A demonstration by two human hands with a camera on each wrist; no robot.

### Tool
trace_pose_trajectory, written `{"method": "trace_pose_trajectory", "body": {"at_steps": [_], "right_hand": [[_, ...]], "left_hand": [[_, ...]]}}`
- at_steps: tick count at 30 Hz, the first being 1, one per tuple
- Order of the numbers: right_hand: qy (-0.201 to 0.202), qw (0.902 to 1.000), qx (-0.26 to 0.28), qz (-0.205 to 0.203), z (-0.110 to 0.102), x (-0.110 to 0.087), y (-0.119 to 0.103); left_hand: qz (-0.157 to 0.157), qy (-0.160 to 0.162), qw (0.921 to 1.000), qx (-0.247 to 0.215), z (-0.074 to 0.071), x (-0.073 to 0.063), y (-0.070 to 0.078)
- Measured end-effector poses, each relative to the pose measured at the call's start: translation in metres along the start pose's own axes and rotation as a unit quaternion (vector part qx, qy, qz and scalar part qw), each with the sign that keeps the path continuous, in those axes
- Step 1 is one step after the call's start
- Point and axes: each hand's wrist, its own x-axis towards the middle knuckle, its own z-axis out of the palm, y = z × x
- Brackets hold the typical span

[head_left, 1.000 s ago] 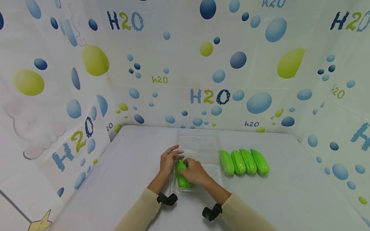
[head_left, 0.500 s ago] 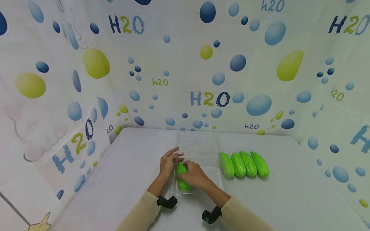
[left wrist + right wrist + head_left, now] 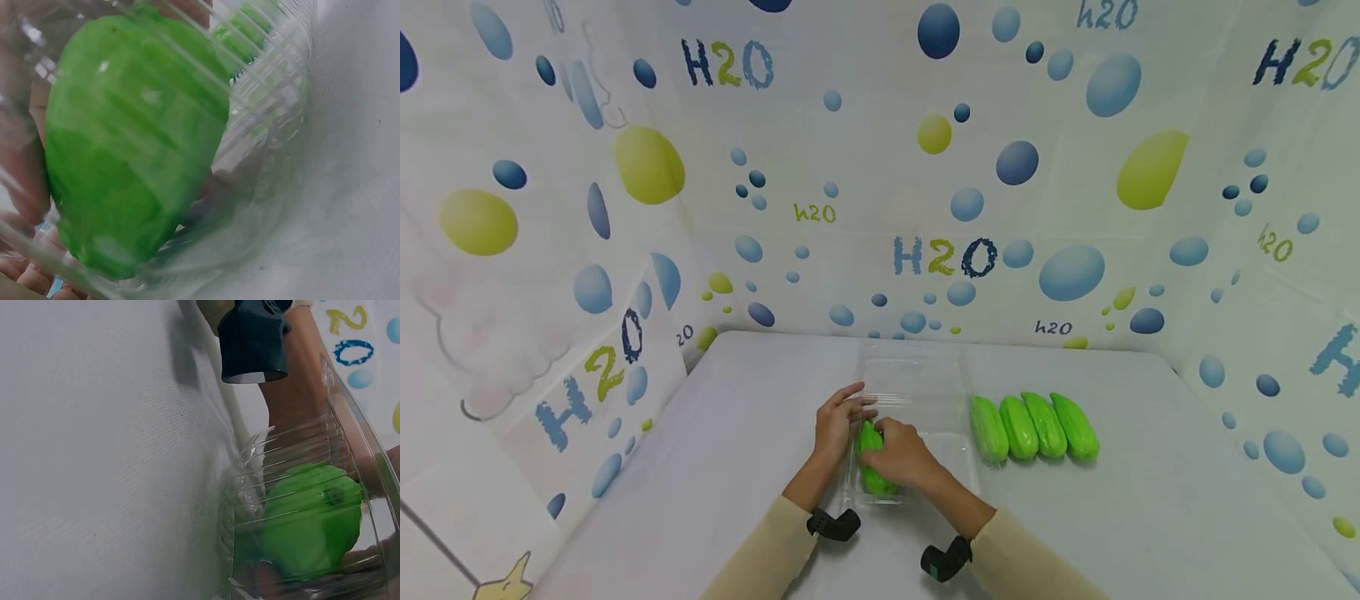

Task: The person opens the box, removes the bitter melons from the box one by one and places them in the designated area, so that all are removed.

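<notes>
A clear plastic clamshell box [image 3: 958,454] lies unfolded on the white table, its lid [image 3: 913,375] laid back away from the person. Inside its left side is a smooth green vegetable [image 3: 872,483] with a tapered tip, pointing away from the person. My right hand [image 3: 906,454] grips this vegetable from above and from the right. My left hand [image 3: 835,425] rests at the box's left wall, fingers loosely bent over the rim near the hinge. Through the ribbed clear wall the green vegetable [image 3: 137,144] fills much of the left wrist view.
Several similar green vegetables [image 3: 1033,425] lie side by side in a row to the right of the box. A white table [image 3: 1150,500] runs back to a curtain [image 3: 865,167] printed with bubbles and H2O lettering. Dark cameras [image 3: 835,525] sit on both wrists.
The head view has tilted up slightly. Both hands stay at the box, and the right hand keeps its grip on the green vegetable with only a tiny shift.
</notes>
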Motion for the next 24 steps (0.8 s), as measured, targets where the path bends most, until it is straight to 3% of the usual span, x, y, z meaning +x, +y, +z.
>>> {"method": "trace_pose_trajectory", "body": {"at_steps": [5,11,20,24], "right_hand": [[-0.005,0.9999,-0.003,0.014,0.002,-0.001,-0.001],[-0.002,1.0000,0.009,0.000,0.003,-0.001,0.000],[0.004,0.9999,0.016,0.000,0.005,0.001,0.001],[0.006,0.9998,0.018,-0.004,0.004,0.001,0.001]], "left_hand": [[-0.003,0.003,1.0000,0.005,0.001,-0.002,0.000],[-0.005,-0.003,1.0000,-0.005,0.000,-0.003,0.003],[-0.014,-0.013,0.9998,-0.010,0.001,-0.014,0.028],[-0.012,-0.012,0.9998,-0.012,0.000,-0.010,0.020]]}}
